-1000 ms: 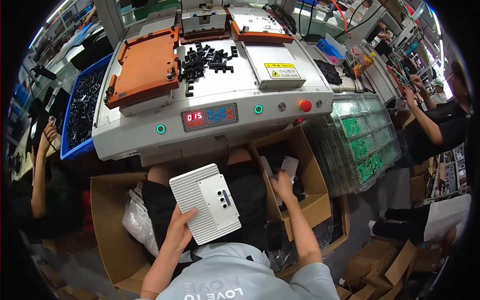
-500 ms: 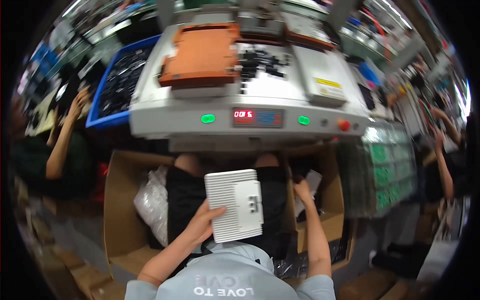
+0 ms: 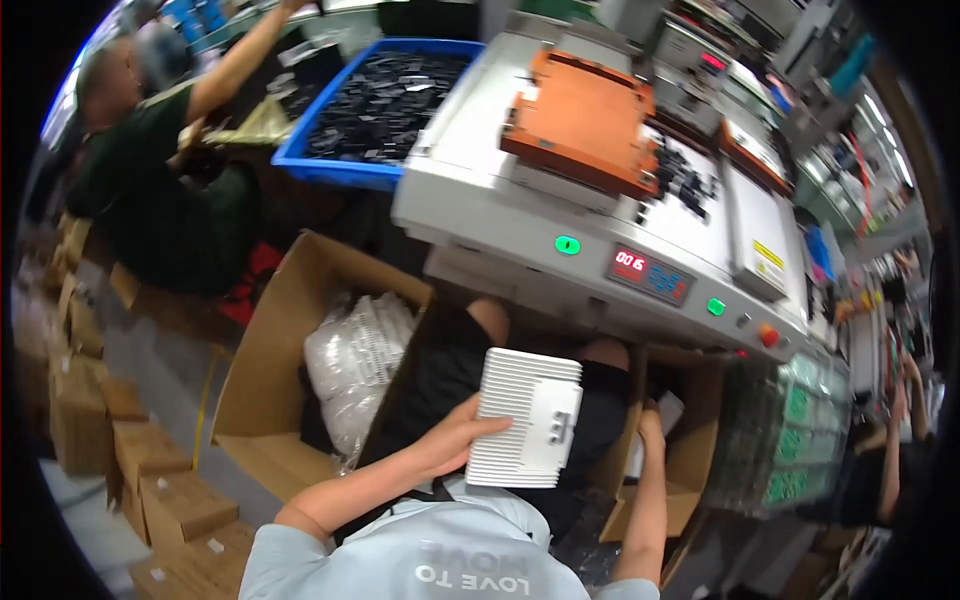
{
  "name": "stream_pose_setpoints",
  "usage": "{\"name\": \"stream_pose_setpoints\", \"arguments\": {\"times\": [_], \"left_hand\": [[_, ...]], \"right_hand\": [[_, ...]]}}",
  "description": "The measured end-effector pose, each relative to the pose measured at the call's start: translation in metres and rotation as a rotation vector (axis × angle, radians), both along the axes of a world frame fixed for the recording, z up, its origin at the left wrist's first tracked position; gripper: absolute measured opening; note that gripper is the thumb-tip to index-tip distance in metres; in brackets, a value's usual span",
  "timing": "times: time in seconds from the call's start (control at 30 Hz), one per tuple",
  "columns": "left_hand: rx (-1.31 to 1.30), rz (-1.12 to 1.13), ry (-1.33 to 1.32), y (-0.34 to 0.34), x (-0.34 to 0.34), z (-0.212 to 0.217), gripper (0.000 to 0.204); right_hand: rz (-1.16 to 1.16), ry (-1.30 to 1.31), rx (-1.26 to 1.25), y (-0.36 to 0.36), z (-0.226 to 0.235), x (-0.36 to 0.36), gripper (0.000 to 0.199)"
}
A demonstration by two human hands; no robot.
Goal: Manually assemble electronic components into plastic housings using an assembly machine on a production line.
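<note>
My left hand (image 3: 462, 438) is closed on a white ribbed plastic housing (image 3: 505, 388), with the thumb across its ridges. The housing is held over my lap; a smooth raised panel with small dark slots is on its right side. My right hand (image 3: 650, 422) reaches down into a cardboard box (image 3: 705, 410) at my right. A pale flat piece (image 3: 671, 409) shows beside that hand, but its fingers are hidden, so I cannot tell whether it grips the piece.
Ahead stands a white machine (image 3: 480, 190) with an orange fixture (image 3: 585, 110), loose black parts (image 3: 685, 180) and lit green buttons. A blue bin (image 3: 290, 160) holds black pieces. Another box (image 3: 270, 330) contains bubble wrap (image 3: 360, 365). Green-marked clear trays (image 3: 795, 430) stand right; people work either side.
The view has swung left, so the machine sits further right and tilted, and more of the left-hand worker shows. My left hand still holds the housing; my right hand is still in the box.
</note>
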State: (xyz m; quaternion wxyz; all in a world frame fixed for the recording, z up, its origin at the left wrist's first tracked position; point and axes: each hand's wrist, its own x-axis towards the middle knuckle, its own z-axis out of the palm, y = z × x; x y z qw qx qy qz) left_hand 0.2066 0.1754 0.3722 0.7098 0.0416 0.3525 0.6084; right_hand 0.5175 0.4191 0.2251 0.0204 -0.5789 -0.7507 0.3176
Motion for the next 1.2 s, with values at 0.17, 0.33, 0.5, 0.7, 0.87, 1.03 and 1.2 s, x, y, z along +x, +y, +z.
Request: {"name": "stream_pose_setpoints", "arguments": {"times": [0.17,0.33,0.5,0.7,0.87,1.03,1.2], "left_hand": [[-0.046,0.028,0.076,-0.002,-0.006,0.006,0.044],[-0.066,0.056,0.11,0.006,-0.014,0.006,0.048],[-0.066,0.041,0.097,0.02,-0.007,0.001,0.048],[-0.062,0.012,0.075,0.024,-0.003,0.004,0.045],[-0.043,-0.019,0.09,0.025,-0.004,0.006,0.044],[-0.053,0.036,0.062,0.023,-0.004,0.009,0.042],[-0.038,0.016,0.049,0.028,-0.001,0.009,0.043]], "right_hand": [[-0.069,0.05,0.19,0.01,-0.077,0.04,0.031],[-0.567,0.56,-0.055,-0.006,-0.012,0.07,0.026],[-0.846,1.008,-0.239,-0.021,0.005,0.1,0.029],[-0.887,0.97,-0.279,-0.019,-0.012,0.1,0.032],[-0.805,1.267,-0.318,-0.014,-0.017,0.093,0.031],[-0.542,1.304,-0.319,-0.054,0.111,0.002,0.023],[-0.418,1.156,-0.419,-0.099,0.159,-0.064,0.02]]}}
